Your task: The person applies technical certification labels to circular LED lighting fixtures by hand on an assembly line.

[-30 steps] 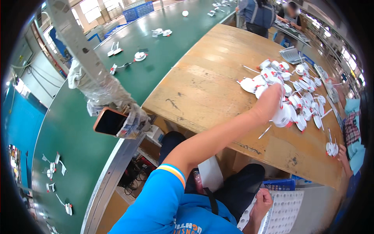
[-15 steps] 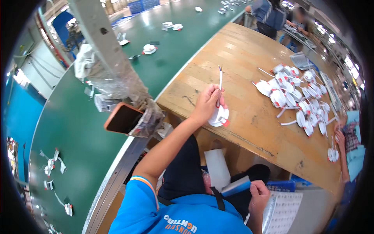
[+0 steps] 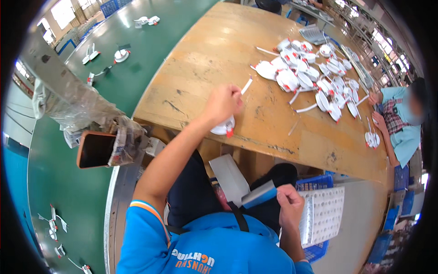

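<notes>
My left hand (image 3: 226,104) is closed on the white cable (image 3: 247,85) of a round white lamp, just over the near edge of the wooden table. Below the fingers shows the lamp's white disc (image 3: 223,126) with a red clip; the hand covers the rest of it. Over my lap my right hand (image 3: 290,205) is closed, thumb on top. A flat blue-and-grey strip (image 3: 260,194) reaches to its fingers. Whether they grip it, I cannot tell. Beyond my left hand, to the right, lies a heap of similar white lamps (image 3: 299,68) with red clips and cables.
Left of the wooden table (image 3: 196,50) runs a green conveyor (image 3: 98,105) carrying scattered lamps. A post with a phone (image 3: 96,150) stands between me and the belt. A white perforated tray (image 3: 323,214) sits on a blue crate (image 3: 315,182). Across the table sits another person (image 3: 401,118).
The view has swung right, so the table and heap appear further left. The cable in my left hand, upright before, now leans right. My right hand stays closed beside the strip.
</notes>
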A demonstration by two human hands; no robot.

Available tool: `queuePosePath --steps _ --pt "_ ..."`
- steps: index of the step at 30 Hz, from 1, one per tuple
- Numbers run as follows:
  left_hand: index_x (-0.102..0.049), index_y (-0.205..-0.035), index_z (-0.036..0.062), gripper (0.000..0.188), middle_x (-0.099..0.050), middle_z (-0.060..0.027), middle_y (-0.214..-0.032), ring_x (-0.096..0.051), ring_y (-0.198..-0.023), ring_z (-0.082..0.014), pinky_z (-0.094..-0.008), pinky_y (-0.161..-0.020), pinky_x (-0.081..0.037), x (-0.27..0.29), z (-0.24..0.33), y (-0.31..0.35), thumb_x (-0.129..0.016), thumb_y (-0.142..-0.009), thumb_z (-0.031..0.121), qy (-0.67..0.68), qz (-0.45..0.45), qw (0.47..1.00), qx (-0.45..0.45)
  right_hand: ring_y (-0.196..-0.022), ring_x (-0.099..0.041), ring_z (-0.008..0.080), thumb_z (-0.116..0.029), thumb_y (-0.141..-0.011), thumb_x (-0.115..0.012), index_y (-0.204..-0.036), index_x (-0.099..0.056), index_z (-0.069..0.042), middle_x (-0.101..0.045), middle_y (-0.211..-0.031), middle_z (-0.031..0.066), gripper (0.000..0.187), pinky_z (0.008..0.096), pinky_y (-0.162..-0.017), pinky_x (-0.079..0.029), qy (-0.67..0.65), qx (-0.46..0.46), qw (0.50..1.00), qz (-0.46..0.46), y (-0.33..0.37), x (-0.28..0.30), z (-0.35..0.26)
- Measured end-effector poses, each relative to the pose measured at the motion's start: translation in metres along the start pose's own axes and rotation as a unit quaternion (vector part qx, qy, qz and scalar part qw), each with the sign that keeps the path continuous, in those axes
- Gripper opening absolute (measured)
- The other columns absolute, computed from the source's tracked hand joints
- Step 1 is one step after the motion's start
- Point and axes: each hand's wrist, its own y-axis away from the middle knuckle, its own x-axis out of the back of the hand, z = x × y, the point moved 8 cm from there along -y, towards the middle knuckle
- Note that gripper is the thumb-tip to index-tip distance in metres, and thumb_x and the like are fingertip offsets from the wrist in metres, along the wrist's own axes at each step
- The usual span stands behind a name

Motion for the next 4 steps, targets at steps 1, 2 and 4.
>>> queuePosePath --steps 1,2,4 --pt "-0.054 -0.091 -0.0031 0.015 -0.06 -0.0104 -0.075 -0.061 -0.068 -0.0169 -0.0266 -0.062 -0.047 -0.008 -0.005 0.003 -0.049 -0.085 0.01 0.005 -0.011 1.0 0.007 -0.074 -0.049 0.0085 0.003 -0.078 -0.057 -0.083 -0.06 0.003 -0.055 -0.084 0.005 0.006 0.0178 -0.065 -0.038 -0.001 0.015 1.0 0.009 -0.001 0.006 -0.003" --pt "-0.054 -0.093 -0.0015 0.016 -0.06 -0.0122 -0.078 -0.061 -0.07 -0.0209 -0.0305 -0.065 -0.047 0.003 0.009 0.008 -0.052 -0.081 0.009 -0.07 0.088 0.989 -0.097 -0.075 -0.05 0.0095 0.003 -0.078 -0.056 -0.083 -0.06 0.003 -0.055 -0.085 0.0055 0.007 0.0181 -0.066 -0.038 -0.01 0.01 1.0 0.014 -0.002 0.009 -0.004" --pt "-0.054 -0.096 0.0002 0.02 -0.06 -0.014 -0.081 -0.06 -0.071 -0.0248 -0.0345 -0.067 -0.046 0.0 0.025 0.018 -0.055 -0.078 0.007 -0.14 0.174 0.954 -0.201 -0.076 -0.05 0.0097 0.002 -0.078 -0.056 -0.085 -0.06 0.003 -0.055 -0.087 0.006 0.008 0.0187 -0.067 -0.038 -0.003 0.038 0.999 0.013 -0.005 0.015 -0.011"
